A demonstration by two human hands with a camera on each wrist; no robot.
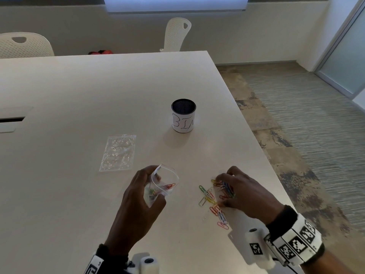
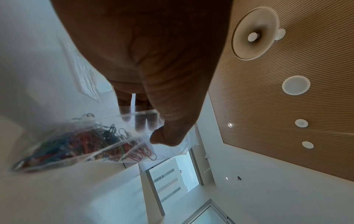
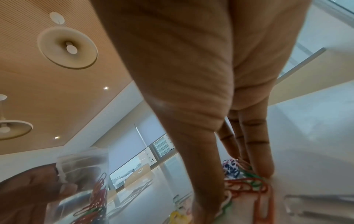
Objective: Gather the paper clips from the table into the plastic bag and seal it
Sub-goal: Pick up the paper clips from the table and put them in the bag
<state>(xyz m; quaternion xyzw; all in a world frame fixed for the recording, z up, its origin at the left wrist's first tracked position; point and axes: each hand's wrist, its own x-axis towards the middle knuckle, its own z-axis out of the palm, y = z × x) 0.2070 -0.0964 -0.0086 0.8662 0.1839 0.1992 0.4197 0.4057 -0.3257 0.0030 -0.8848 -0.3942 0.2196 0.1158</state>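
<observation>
My left hand [image 1: 152, 186] holds a small clear plastic bag [image 1: 167, 179] just above the table, mouth open and facing right. In the left wrist view the thumb [image 2: 164, 136] and fingers pinch the bag [image 2: 91, 141] at its rim; several coloured clips lie inside. To the right, loose coloured paper clips [image 1: 207, 194] are scattered on the white table. My right hand [image 1: 223, 191] is down on that pile, fingers curled over a bunch of clips. In the right wrist view its fingertips [image 3: 264, 169] and thumb close round red and green clips [image 3: 247, 186].
A black mesh cup [image 1: 183, 115] with a white handwritten label stands behind the hands. A second clear bag [image 1: 118, 152] lies flat at the left. The table's right edge [image 1: 262, 147] runs close to the pile. Two white chairs stand at the far side.
</observation>
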